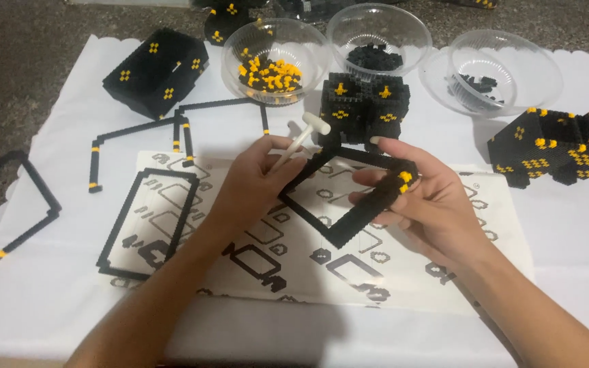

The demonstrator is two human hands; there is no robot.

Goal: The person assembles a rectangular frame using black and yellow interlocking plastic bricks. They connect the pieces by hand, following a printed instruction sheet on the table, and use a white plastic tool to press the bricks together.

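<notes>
Hands work above the instruction sheet [240, 272]: left hand [257, 180] pinches a small white hammer [301, 140], right hand [424, 197] at 3 o'clock grips the black brick frame [335, 228], held between them.

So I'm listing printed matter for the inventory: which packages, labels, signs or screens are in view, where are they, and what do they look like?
Instruction sheet: the only printed item, lying flat on the white cloth under both hands; a white rectangle printed with black outline diagrams of brick frames and small pieces.
No packages, labels, signs or screens show.
</notes>
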